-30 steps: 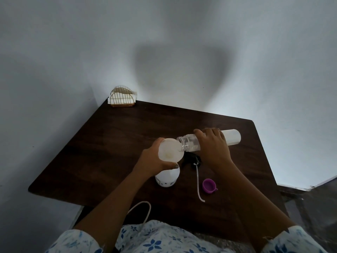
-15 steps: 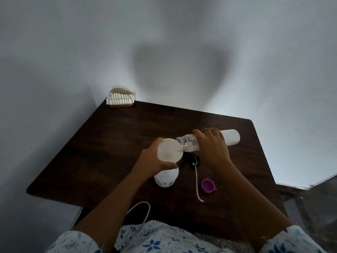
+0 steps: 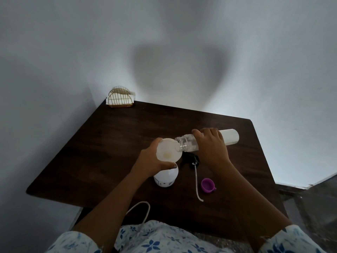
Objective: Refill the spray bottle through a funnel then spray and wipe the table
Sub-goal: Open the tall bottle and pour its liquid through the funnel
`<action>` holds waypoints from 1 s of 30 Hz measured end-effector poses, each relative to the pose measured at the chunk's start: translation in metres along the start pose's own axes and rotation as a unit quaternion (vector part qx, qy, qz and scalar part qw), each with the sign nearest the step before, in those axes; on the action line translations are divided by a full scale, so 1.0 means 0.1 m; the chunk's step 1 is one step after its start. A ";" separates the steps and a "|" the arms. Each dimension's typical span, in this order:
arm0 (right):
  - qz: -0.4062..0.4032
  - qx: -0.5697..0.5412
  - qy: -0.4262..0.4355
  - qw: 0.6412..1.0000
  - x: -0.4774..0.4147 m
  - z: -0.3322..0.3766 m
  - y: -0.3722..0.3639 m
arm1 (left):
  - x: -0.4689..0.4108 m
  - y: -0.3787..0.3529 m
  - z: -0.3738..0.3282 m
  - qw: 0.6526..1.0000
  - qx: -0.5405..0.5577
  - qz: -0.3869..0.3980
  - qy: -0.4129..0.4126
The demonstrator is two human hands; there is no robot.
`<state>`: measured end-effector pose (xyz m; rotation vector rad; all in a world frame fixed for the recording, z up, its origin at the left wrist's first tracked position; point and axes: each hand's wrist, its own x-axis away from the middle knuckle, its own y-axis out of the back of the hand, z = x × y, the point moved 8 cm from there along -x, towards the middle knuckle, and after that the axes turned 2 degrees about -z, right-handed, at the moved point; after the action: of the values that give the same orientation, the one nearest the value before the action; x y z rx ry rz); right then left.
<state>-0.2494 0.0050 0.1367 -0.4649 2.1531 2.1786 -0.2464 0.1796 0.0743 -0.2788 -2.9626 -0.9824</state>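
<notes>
A white spray bottle (image 3: 165, 178) stands upright near the middle of the dark wooden table (image 3: 102, 143). A translucent funnel (image 3: 168, 150) sits in its neck, and my left hand (image 3: 152, 161) is wrapped around the funnel's rim. My right hand (image 3: 211, 149) holds a clear refill bottle (image 3: 228, 136) tipped on its side, its open mouth resting over the funnel's edge. The black spray head (image 3: 190, 158) with its long white dip tube (image 3: 197, 181) lies on the table just right of the spray bottle.
A purple cap (image 3: 207, 185) lies on the table right of the dip tube. A gold wire napkin holder (image 3: 121, 99) stands at the far left corner against the wall. A white cord (image 3: 140, 207) loops below the near table edge.
The view has shifted very slightly. Both hands, the funnel and the tipped refill bottle keep nearly the same pose.
</notes>
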 end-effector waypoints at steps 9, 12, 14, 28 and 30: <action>0.006 -0.005 0.000 1.000 0.01 0.01 0.01 | 0.00 0.01 -0.01 1.000 0.003 0.000 -0.004; 0.007 -0.002 0.000 1.000 0.00 0.01 0.01 | 0.00 0.01 -0.02 1.000 0.006 0.000 -0.005; 0.007 -0.001 -0.001 1.000 0.00 0.00 0.01 | 0.00 0.01 -0.02 1.000 0.008 -0.001 -0.005; 0.014 0.001 -0.003 1.000 0.00 0.00 0.02 | -0.02 -0.01 -0.01 1.000 0.002 0.004 -0.004; 0.015 0.000 -0.004 1.000 0.01 0.00 0.02 | -0.02 -0.01 -0.01 1.000 -0.001 0.007 -0.003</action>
<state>-0.2510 0.0047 0.1386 -0.4261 2.1708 2.1920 -0.2448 0.1781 0.0743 -0.3008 -2.9610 -0.9837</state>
